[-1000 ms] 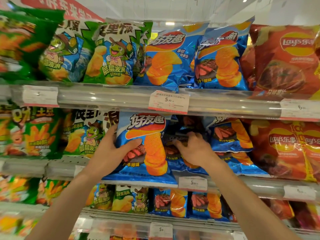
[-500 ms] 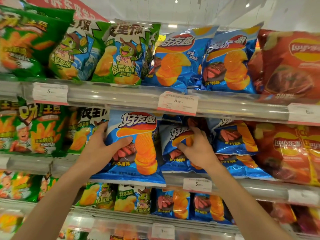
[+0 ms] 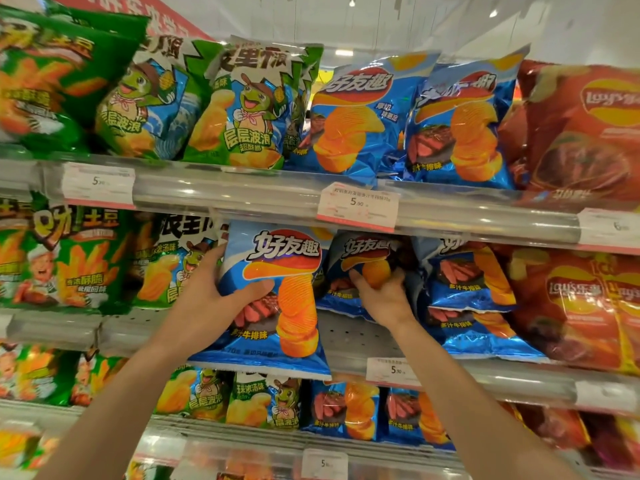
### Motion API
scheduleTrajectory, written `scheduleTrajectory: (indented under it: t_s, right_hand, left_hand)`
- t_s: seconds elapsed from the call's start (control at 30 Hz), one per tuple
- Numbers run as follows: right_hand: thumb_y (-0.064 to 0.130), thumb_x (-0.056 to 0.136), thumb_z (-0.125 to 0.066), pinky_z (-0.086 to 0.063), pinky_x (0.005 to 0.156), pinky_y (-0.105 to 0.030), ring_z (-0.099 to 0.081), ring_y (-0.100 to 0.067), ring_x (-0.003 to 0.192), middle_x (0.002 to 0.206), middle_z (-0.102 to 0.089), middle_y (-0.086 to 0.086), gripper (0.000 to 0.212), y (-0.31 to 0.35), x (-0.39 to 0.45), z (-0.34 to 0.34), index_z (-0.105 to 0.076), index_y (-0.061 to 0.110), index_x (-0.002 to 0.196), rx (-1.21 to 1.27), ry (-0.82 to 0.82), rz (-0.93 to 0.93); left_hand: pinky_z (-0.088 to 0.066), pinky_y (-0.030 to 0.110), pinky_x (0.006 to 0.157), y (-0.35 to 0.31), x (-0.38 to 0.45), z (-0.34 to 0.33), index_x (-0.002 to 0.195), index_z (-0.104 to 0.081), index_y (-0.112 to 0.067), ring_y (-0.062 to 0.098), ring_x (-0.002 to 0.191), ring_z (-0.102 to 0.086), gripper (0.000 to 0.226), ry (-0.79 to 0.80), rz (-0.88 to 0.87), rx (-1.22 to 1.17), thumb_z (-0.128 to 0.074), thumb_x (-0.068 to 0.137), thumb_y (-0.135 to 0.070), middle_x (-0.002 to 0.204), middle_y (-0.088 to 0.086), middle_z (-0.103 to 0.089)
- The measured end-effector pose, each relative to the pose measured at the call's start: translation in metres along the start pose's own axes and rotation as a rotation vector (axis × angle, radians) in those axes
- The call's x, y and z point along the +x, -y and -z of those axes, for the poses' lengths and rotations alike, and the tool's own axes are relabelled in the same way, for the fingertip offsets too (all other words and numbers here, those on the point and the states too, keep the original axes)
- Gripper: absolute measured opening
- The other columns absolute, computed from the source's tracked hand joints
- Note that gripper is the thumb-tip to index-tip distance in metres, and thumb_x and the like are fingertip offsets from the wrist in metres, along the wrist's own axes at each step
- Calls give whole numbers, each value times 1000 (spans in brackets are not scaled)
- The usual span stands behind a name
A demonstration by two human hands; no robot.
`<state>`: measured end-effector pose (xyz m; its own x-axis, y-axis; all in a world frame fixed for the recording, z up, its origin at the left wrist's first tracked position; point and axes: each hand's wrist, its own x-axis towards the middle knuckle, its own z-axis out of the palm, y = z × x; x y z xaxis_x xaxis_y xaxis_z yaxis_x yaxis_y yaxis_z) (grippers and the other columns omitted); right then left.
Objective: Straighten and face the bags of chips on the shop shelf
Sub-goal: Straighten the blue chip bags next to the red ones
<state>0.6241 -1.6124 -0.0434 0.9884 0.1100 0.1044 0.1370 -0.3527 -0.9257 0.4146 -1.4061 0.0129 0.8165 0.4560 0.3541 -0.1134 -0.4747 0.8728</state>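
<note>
On the middle shelf (image 3: 349, 336), my left hand (image 3: 211, 299) grips the left edge of a blue chip bag (image 3: 280, 299), thumb across its front; the bag stands upright, facing out, its bottom hanging over the shelf lip. My right hand (image 3: 384, 299) grips a second blue bag (image 3: 363, 261) set deeper on the shelf, lifted off the shelf floor and tilted. More blue bags (image 3: 474, 285) lie stacked and slumped just right of that hand.
Green chip bags (image 3: 65, 258) fill the left of the middle shelf, red bags (image 3: 581, 306) the right. The upper shelf carries green, blue and red bags (image 3: 360, 116). Price tags (image 3: 358, 206) clip to the shelf rails. Further bags sit on the lower shelf (image 3: 343, 410).
My right hand has pulled the second blue bag up from the slumped pile and lifted it toward upright. My left hand keeps hold of the front blue bag, shifted slightly left.
</note>
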Motion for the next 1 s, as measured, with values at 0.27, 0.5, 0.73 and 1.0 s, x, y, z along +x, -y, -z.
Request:
scheduleTrajectory:
  t_s: [0.27, 0.5, 0.73, 1.0]
  right_hand:
    - [38, 90, -70, -49, 99, -51, -56, -36, 120, 129, -58, -16, 67, 1, 4, -7, -33, 9, 137, -118, -176, 181]
    - [73, 71, -58, -35, 115, -53, -41, -33, 139, 150, -42, -12, 109, 0, 11, -4, -15, 18, 155, 13, -66, 52]
    - [51, 98, -53, -42, 94, -18, -58, 0, 111, 112, -59, 24, 32, 25, -55, 29, -47, 35, 125, 186, 101, 234]
    - [43, 91, -70, -53, 84, -20, -67, -1, 97, 111, -69, 13, 52, 27, -64, 22, -47, 33, 136, 285, 121, 160]
  left_hand:
    - [-48, 3, 61, 6, 4, -6, 126, -39, -43, -19, 83, -62, 63, 26, -9, -56, -80, 80, -32, 106, -22, -60]
    - [-49, 4, 61, 5, 1, -8, 124, -36, -44, -21, 81, -61, 64, 20, -1, -84, -79, 80, -29, 104, -23, -59]
    - [-49, 4, 65, -5, 1, -35, 108, -38, -54, -21, 84, -61, 55, 52, -39, -112, -78, 82, -26, 103, -25, -62]
    - [-50, 33, 103, -2, 9, -77, 144, -35, -42, 7, 121, -59, 66, 67, -163, 93, -63, 87, -60, 133, -12, -61]
